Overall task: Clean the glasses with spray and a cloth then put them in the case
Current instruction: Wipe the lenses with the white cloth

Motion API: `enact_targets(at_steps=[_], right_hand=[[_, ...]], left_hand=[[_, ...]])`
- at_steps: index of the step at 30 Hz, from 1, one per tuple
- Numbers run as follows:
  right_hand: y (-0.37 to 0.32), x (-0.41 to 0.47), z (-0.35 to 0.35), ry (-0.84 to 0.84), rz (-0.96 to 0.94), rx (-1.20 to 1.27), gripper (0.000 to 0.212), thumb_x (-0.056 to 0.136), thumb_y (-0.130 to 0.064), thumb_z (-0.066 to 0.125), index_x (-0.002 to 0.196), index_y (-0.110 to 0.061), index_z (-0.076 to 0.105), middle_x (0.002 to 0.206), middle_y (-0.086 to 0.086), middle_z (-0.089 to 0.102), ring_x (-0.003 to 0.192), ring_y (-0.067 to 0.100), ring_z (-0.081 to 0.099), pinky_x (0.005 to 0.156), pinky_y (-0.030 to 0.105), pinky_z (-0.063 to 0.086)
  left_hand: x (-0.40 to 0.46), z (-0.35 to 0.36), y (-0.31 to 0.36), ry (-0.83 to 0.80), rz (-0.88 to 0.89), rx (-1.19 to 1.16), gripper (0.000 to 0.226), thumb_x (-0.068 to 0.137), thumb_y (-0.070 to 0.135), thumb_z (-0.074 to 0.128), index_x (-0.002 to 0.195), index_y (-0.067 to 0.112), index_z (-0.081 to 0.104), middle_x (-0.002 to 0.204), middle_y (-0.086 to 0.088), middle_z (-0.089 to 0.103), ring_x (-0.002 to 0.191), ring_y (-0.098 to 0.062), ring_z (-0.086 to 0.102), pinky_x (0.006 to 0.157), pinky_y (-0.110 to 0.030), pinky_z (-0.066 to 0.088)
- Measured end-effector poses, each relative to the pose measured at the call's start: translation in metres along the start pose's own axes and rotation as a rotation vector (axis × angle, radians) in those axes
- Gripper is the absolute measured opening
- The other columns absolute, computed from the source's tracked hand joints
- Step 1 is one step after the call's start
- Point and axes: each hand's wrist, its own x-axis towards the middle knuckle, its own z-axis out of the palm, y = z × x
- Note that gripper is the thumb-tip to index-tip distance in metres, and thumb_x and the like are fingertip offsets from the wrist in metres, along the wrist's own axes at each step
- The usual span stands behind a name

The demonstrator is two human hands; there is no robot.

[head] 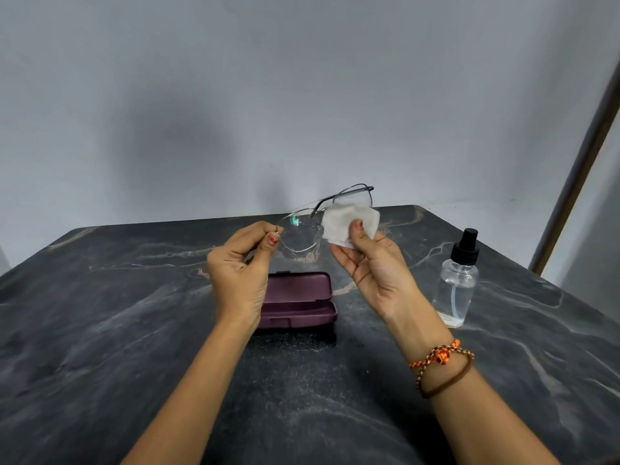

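Observation:
Thin metal-framed glasses (302, 234) are held up above the dark marble table (100, 313). My left hand (240, 266) pinches the left edge of the frame between thumb and fingers. My right hand (372, 270) holds a white cloth (349, 223) against the right lens, the thumb pressing on the cloth's front. Below the hands lies a closed maroon glasses case (302, 302) flat on the table. A clear spray bottle (458, 283) with a black pump top stands upright to the right of my right hand.
A pale grey wall (302, 95) rises right behind the table's far edge. A brown-edged frame (577, 182) leans at the right side. Orange and brown bands circle my right wrist.

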Motion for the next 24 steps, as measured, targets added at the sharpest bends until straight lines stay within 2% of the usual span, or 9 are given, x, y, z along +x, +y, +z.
enact_targets(at_steps=[3, 7, 10, 13, 17, 21, 24], right_hand=[[0.007, -0.001, 0.003, -0.032, 0.010, -0.033, 0.013, 0.090, -0.010, 0.048, 0.087, -0.008, 0.061, 0.065, -0.001, 0.073, 0.062, 0.008, 0.069, 0.067, 0.022, 0.057], [0.015, -0.005, 0.007, -0.091, 0.046, -0.055, 0.013, 0.090, -0.012, 0.048, 0.092, -0.009, 0.061, 0.070, -0.001, 0.074, 0.069, 0.009, 0.070, 0.067, 0.021, 0.057], [0.014, -0.004, 0.009, -0.025, 0.026, -0.009, 0.011, 0.089, -0.010, 0.050, 0.087, -0.010, 0.061, 0.067, -0.001, 0.073, 0.064, 0.009, 0.070, 0.065, 0.022, 0.058], [0.007, -0.003, 0.006, 0.057, -0.006, 0.031, 0.010, 0.089, -0.011, 0.051, 0.083, -0.013, 0.059, 0.064, -0.001, 0.073, 0.061, 0.009, 0.069, 0.066, 0.024, 0.057], [0.008, -0.002, 0.004, 0.104, 0.017, -0.031, 0.010, 0.089, -0.012, 0.052, 0.082, -0.013, 0.058, 0.060, -0.003, 0.071, 0.056, 0.008, 0.068, 0.061, 0.022, 0.056], [0.015, -0.003, 0.007, 0.063, 0.081, -0.080, 0.012, 0.090, -0.014, 0.051, 0.082, -0.012, 0.059, 0.060, -0.004, 0.070, 0.056, 0.007, 0.066, 0.057, 0.018, 0.055], [0.018, -0.005, 0.009, 0.066, 0.100, -0.092, 0.013, 0.089, -0.014, 0.052, 0.079, -0.011, 0.059, 0.063, 0.000, 0.069, 0.055, 0.007, 0.064, 0.054, 0.017, 0.055]], left_hand=[[-0.006, 0.005, -0.002, 0.031, -0.014, 0.007, 0.024, 0.072, -0.004, 0.067, 0.076, 0.020, 0.070, 0.071, 0.019, 0.070, 0.078, -0.001, 0.065, 0.076, -0.016, 0.052], [-0.010, 0.008, -0.002, 0.048, -0.034, 0.017, 0.022, 0.073, -0.003, 0.067, 0.080, 0.018, 0.070, 0.072, 0.017, 0.070, 0.080, -0.006, 0.065, 0.080, -0.024, 0.053], [-0.008, 0.007, -0.001, 0.077, -0.041, -0.028, 0.020, 0.074, -0.003, 0.066, 0.087, 0.012, 0.069, 0.072, 0.015, 0.070, 0.081, -0.008, 0.064, 0.080, -0.023, 0.053], [-0.004, 0.004, 0.000, 0.126, -0.054, -0.064, 0.020, 0.074, -0.003, 0.066, 0.081, 0.015, 0.070, 0.071, 0.015, 0.070, 0.082, -0.010, 0.064, 0.082, -0.023, 0.053], [-0.004, 0.004, -0.002, 0.169, -0.081, -0.072, 0.020, 0.074, -0.003, 0.066, 0.074, 0.017, 0.069, 0.072, 0.012, 0.068, 0.081, -0.010, 0.064, 0.081, -0.023, 0.053], [-0.006, 0.006, -0.006, 0.127, -0.046, -0.016, 0.024, 0.075, -0.003, 0.065, 0.074, 0.021, 0.068, 0.068, 0.021, 0.069, 0.074, 0.002, 0.062, 0.073, -0.013, 0.049], [-0.007, 0.007, -0.005, 0.123, -0.021, 0.012, 0.027, 0.075, -0.003, 0.065, 0.075, 0.023, 0.067, 0.069, 0.023, 0.068, 0.073, 0.005, 0.062, 0.071, -0.011, 0.048]])
